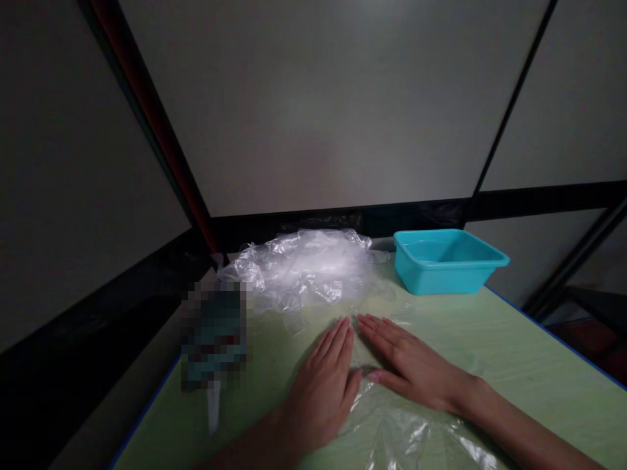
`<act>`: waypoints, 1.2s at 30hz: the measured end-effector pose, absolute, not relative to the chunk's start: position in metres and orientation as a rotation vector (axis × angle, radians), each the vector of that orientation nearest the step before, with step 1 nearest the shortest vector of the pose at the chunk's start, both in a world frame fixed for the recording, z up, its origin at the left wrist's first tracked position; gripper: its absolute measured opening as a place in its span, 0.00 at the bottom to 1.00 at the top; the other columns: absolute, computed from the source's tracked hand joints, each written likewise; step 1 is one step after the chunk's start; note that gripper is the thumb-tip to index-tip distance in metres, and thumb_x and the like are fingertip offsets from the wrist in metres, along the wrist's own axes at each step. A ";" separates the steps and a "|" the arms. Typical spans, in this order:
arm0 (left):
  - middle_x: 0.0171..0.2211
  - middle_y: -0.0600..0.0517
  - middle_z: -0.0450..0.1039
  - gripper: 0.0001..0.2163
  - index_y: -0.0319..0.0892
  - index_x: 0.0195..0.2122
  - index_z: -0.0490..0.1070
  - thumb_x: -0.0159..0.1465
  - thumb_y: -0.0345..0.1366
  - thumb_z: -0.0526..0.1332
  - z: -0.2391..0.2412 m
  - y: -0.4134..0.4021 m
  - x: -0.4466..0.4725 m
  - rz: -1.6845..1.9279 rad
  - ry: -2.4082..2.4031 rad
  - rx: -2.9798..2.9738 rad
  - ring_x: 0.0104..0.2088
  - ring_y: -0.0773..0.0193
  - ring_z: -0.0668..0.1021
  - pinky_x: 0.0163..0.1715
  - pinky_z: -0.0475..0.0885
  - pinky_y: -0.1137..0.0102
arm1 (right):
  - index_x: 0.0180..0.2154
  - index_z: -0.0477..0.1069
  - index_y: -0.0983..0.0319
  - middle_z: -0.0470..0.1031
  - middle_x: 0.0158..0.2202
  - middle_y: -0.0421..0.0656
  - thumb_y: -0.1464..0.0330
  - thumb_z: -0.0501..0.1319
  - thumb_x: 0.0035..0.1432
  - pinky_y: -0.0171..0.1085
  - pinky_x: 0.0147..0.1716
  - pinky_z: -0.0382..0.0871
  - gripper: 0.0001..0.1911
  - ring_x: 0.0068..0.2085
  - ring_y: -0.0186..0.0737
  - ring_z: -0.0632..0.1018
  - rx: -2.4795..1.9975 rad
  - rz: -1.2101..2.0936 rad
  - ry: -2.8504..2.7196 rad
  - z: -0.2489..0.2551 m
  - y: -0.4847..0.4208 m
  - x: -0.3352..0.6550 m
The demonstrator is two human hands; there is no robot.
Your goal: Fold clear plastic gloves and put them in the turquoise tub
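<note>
My left hand [321, 388] and my right hand [409, 362] lie flat, palms down, side by side on a thin clear plastic sheet [411, 434] spread on the light green table [529, 365]. All fingers are stretched out and pressed onto the film; their tips nearly meet near the table's middle. Neither hand grips anything. Just beyond the fingertips sits a crumpled heap of clear plastic bags [306, 267].
A turquoise plastic tub [448, 261] stands at the far right of the table. A blurred-out object [214, 336] stands at the left edge. Grey wall panels with dark frames close off the back and left. The table has a blue rim.
</note>
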State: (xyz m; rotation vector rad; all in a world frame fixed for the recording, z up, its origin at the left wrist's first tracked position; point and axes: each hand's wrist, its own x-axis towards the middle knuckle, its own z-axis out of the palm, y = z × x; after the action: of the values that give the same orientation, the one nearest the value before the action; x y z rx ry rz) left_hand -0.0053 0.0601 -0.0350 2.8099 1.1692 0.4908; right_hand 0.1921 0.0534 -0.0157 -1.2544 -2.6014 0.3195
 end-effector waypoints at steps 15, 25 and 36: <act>0.61 0.43 0.41 0.29 0.34 0.59 0.47 0.62 0.48 0.46 -0.033 0.059 -0.008 0.224 1.254 2.867 0.60 0.52 0.45 0.57 0.50 0.58 | 0.61 0.38 0.64 0.39 0.62 0.48 0.52 0.44 0.59 0.46 0.58 0.42 0.35 0.61 0.43 0.45 -1.251 0.342 -2.662 -0.027 0.058 0.211; 0.61 0.44 0.41 0.30 0.35 0.60 0.47 0.61 0.47 0.49 -0.028 0.061 -0.017 0.250 1.227 2.821 0.60 0.53 0.46 0.57 0.50 0.58 | 0.60 0.39 0.65 0.41 0.62 0.47 0.52 0.42 0.60 0.47 0.58 0.46 0.34 0.61 0.43 0.46 -1.505 0.195 -2.569 -0.034 0.070 0.246; 0.58 0.41 0.53 0.21 0.33 0.55 0.55 0.63 0.37 0.46 -0.026 0.074 -0.016 0.890 1.389 2.404 0.58 0.59 0.57 0.56 0.54 0.59 | 0.60 0.43 0.68 0.43 0.61 0.51 0.49 0.45 0.57 0.47 0.57 0.46 0.38 0.61 0.45 0.47 -1.629 0.057 -2.424 -0.035 0.067 0.241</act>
State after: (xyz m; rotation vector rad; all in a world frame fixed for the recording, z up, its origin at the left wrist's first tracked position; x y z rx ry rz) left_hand -0.0161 0.0736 -0.0257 2.4044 1.3892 0.8901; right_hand 0.2406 0.0668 -0.0346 -1.6289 -2.4237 0.0568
